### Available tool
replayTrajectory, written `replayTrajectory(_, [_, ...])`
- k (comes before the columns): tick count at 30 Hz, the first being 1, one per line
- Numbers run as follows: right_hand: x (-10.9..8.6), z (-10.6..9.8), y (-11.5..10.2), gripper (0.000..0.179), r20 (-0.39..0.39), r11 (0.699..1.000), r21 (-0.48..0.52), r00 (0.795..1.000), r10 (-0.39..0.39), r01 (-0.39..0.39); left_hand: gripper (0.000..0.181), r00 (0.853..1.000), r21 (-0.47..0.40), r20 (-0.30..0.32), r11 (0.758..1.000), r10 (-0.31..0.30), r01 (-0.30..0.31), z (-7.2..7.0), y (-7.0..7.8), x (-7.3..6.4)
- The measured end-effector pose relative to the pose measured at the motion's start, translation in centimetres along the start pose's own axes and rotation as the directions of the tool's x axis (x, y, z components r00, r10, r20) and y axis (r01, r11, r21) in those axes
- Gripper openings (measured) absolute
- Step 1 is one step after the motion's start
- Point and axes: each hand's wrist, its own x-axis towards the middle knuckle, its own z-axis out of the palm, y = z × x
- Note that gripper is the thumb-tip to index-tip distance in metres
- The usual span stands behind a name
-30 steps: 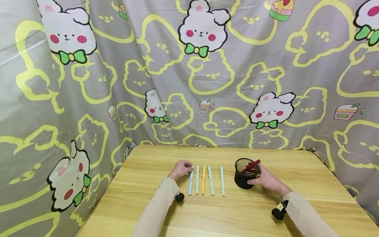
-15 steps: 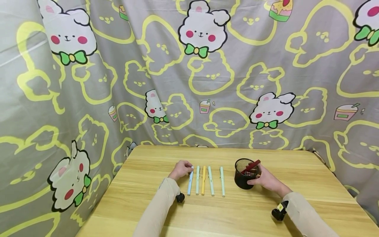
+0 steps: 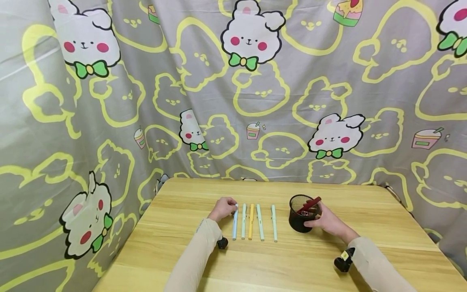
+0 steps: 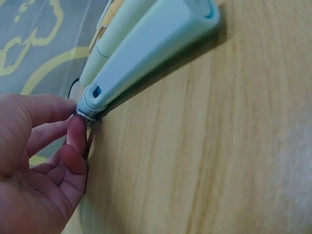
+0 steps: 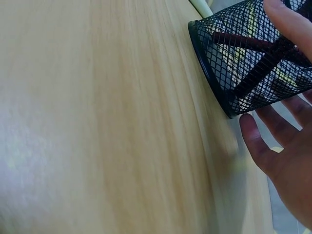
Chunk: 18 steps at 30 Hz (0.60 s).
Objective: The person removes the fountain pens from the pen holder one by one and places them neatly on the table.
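At the left end of a row of pens, my left hand (image 3: pixel 221 209) pinches the far tip of a light blue pen (image 3: pixel 235 227) between thumb and fingers. The left wrist view shows this pen (image 4: pixel 146 53) lying along the wood, its wide end toward the camera. To its right lie a pale green pen (image 3: pixel 243 223), a yellow pen (image 3: pixel 251 223) and two more pale pens. My right hand (image 3: pixel 330 221) holds the right side of a black mesh pen cup (image 3: pixel 297 222), which stands upright. Dark red pens (image 3: pixel 312 202) lean inside it. In the right wrist view, fingers (image 5: pixel 256 141) curve around the mesh.
The wooden table (image 3: pixel 255 267) carries everything. Behind it and along its left side hangs a grey curtain (image 3: pixel 204 93) with cartoon animals. A gap in the row separates the rightmost pale green pen (image 3: pixel 274 223) from the others; the cup stands further right.
The light blue pen's near end has shifted slightly left and then back, with the left hand still at its far tip. The right hand and the cup have stayed in place.
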Motion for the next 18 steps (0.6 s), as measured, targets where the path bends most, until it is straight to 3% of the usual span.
replayTrajectory(10, [-0.16, 0.28, -0.61, 0.080, -0.017, 1.000, -0.012, 0.999, -0.028, 0.028, 0.017, 1.000, -0.024, -0.002, 1.000, 0.005, -0.005, -0.10, 0.04, -0.07])
replayTrajectory(18, [-0.49, 0.54, -0.87, 0.081, -0.042, 0.999, -0.049, 0.999, -0.021, 0.019, 0.019, 1.000, -0.092, 0.010, 0.995, -0.025, 0.026, -0.27, 0.16, -0.29])
